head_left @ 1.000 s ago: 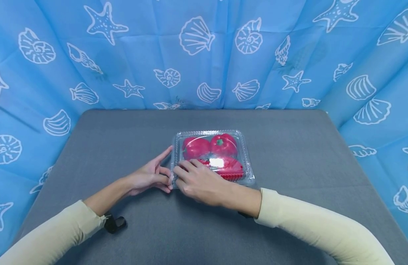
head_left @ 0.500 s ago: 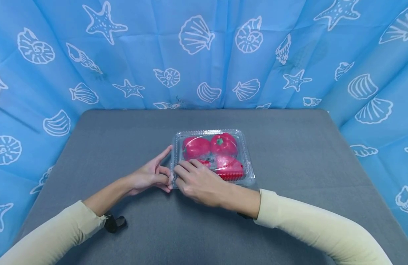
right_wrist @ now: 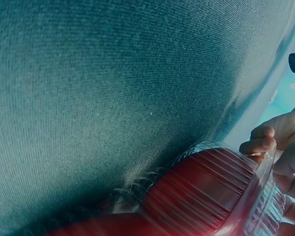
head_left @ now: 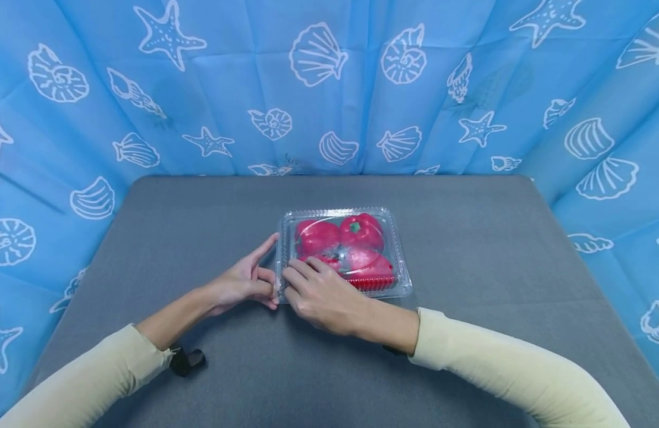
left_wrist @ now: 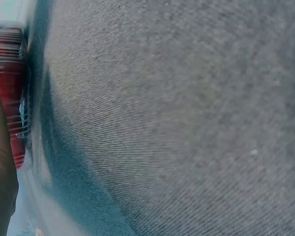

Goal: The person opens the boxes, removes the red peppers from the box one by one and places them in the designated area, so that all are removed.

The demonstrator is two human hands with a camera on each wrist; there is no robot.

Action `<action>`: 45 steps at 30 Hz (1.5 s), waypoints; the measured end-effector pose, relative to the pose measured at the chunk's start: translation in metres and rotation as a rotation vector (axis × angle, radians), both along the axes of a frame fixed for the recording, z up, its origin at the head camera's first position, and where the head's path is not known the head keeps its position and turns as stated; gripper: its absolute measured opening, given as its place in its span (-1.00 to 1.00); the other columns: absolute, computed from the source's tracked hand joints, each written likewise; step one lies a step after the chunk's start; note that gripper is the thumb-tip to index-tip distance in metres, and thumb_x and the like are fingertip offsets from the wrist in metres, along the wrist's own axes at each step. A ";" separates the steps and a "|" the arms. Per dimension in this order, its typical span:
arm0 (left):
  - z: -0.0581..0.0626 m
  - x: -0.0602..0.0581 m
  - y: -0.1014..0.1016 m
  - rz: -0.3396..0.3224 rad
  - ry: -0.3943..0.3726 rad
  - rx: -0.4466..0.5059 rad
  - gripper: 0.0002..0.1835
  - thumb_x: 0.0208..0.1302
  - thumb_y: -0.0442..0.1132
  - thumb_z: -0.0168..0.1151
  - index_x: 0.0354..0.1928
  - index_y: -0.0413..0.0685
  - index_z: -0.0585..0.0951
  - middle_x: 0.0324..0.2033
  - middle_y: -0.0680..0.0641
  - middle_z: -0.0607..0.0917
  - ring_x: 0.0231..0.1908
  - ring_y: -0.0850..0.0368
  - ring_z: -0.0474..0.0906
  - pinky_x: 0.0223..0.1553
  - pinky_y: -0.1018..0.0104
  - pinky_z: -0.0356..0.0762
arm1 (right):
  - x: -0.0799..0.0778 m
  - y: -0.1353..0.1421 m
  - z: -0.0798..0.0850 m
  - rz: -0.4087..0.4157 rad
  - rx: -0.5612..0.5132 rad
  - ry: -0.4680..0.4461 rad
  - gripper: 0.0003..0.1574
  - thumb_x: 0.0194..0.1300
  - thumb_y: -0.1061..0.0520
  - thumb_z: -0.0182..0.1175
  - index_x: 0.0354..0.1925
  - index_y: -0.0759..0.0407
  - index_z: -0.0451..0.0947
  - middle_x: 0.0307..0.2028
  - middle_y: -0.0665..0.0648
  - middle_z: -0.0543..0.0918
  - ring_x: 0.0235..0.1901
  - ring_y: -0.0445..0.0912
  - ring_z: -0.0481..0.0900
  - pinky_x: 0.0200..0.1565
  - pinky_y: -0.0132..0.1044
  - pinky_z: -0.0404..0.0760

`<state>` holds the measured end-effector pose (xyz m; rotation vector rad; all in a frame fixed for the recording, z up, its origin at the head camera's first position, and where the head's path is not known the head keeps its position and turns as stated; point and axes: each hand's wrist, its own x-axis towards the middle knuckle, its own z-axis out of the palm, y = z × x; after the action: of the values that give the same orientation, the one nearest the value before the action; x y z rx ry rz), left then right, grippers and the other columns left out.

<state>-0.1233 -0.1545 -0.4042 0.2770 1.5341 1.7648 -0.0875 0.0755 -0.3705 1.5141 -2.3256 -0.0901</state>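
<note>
A clear plastic clamshell container [head_left: 398,261] with a ribbed rim lies closed on the grey table, several red bell peppers [head_left: 361,232] inside it. My left hand [head_left: 238,286] is at its left edge: the index finger stretches up along the side, while the thumb and the bent fingers pinch the near-left corner of the rim. My right hand [head_left: 324,295] reaches over the near-left part of the lid, its fingers curled down onto the rim beside the left fingertips, hiding that corner. The right wrist view shows both hands' fingers close together at the container's rim [right_wrist: 258,189].
The grey cloth-covered table [head_left: 468,238] extends round the container. A blue curtain [head_left: 329,89] with white shells and starfish hangs behind and at both sides. A black wrist-camera mount [head_left: 187,362] sticks out below the left sleeve.
The hands and container hold almost the same place. The bright glare on the lid has faded, and the view has shifted very slightly.
</note>
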 end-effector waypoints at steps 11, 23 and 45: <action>0.000 0.002 0.002 0.032 -0.011 -0.029 0.17 0.20 -0.52 0.20 0.57 0.43 -0.29 -0.31 -0.16 0.67 -0.33 -0.02 0.70 -0.18 0.03 0.69 | 0.001 0.001 0.000 -0.005 -0.012 -0.028 -0.49 0.14 -0.08 0.43 -0.03 0.19 0.66 0.04 0.19 0.61 0.13 0.06 0.56 0.17 -0.06 0.55; -0.003 0.005 0.005 0.083 -0.013 -0.018 0.18 0.19 -0.51 0.23 0.57 0.41 -0.28 -0.25 -0.14 0.67 -0.29 -0.04 0.71 -0.17 0.04 0.69 | 0.001 0.002 0.000 -0.026 -0.023 -0.082 -0.40 0.09 -0.11 0.47 0.01 0.19 0.65 0.05 0.18 0.60 0.14 0.04 0.54 0.20 -0.07 0.52; -0.002 0.011 0.007 0.060 -0.063 0.046 0.13 0.28 -0.46 0.21 0.57 0.45 -0.31 -0.12 -0.12 0.60 -0.19 0.00 0.67 0.00 -0.01 0.63 | -0.002 0.006 0.001 -0.002 -0.140 -0.121 -0.55 0.08 0.00 0.49 -0.12 0.23 0.66 -0.04 0.16 0.60 -0.01 -0.05 0.56 0.13 -0.22 0.57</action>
<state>-0.1125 -0.1475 -0.4058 0.1981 1.4725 1.8397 -0.0895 0.0818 -0.3696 1.4852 -2.3718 0.1645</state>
